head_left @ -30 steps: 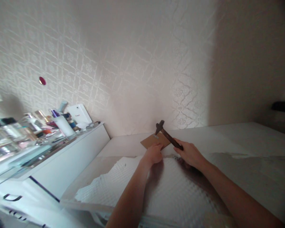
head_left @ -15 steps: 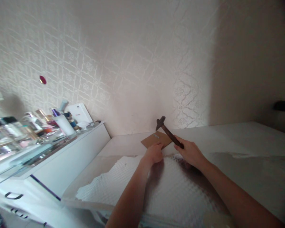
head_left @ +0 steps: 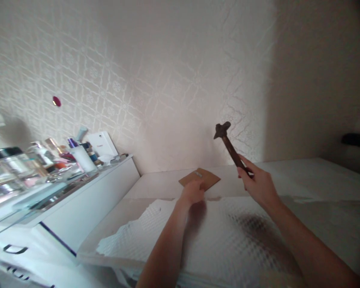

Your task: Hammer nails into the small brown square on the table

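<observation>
My right hand (head_left: pixel 259 182) is closed round the handle of a hammer (head_left: pixel 231 151) with a dark head. The hammer is raised and tilted, its head up to the left in front of the wall. My left hand (head_left: pixel 194 192) grips the near edge of a flat brown piece of cardboard (head_left: pixel 210 181), its fingers partly hidden. A small pale, shiny object (head_left: pixel 199 174), too small to name, is on the cardboard. Whether the cardboard rests on the white surface or is held just above it, I cannot tell.
A white quilted sheet (head_left: pixel 225 240) lies under my forearms on the white surface (head_left: pixel 291 176). On the left a white cabinet (head_left: pixel 102 192) carries several bottles, jars and a white box (head_left: pixel 103 144). Patterned wallpaper (head_left: pixel 180 100) rises behind. A dark object (head_left: pixel 357 140) stands at the far right.
The hammer in my right hand has lifted up and to the right, away from the cardboard. My left hand has stayed almost in place on the cardboard.
</observation>
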A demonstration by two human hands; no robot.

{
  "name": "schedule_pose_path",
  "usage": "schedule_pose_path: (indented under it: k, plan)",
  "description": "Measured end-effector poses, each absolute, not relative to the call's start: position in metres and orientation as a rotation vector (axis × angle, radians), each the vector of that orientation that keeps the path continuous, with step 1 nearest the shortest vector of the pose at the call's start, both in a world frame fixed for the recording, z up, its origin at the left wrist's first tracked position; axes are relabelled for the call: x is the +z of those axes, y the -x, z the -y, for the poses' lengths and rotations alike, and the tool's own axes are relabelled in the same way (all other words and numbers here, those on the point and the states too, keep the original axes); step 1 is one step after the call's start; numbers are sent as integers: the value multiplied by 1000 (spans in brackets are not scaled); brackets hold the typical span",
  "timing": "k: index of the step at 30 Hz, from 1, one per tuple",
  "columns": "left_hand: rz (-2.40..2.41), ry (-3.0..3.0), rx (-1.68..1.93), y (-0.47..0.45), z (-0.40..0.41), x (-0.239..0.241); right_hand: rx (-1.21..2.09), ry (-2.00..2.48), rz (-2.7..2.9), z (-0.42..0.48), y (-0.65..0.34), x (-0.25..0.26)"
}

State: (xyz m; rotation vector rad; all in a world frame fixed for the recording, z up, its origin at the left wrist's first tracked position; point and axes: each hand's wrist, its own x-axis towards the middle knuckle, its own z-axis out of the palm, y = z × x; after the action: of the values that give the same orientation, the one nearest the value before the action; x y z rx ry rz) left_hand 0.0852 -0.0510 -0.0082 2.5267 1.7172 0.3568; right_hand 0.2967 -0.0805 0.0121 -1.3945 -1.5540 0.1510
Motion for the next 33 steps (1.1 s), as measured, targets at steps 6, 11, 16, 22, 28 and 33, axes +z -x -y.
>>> schedule_pose_path:
  k: [6, 11, 16, 22, 28, 33]
  plan:
    - [-2359, -2031, 464, -64, 44, -6, -128, 1852, 1411, 84, -331, 30]
    - [-2404, -1896, 407, -57, 37, -19, -195, 2182, 1532, 102, -389, 23]
    - [-2307, -1943, 404, -62, 42, -16, -47, 2468, 1395, 109, -448, -2]
    - [-2223, -2156, 229, -94, 63, 0, -32, 2587, 1249, 106, -481, -19]
    - [-2047, -2397, 195, -111, 64, -7, -127, 2584, 1238, 97, -492, -33]
    - [-1690, -2560, 162, -120, 64, -16, -284, 2487, 1380, 100, -495, -34]
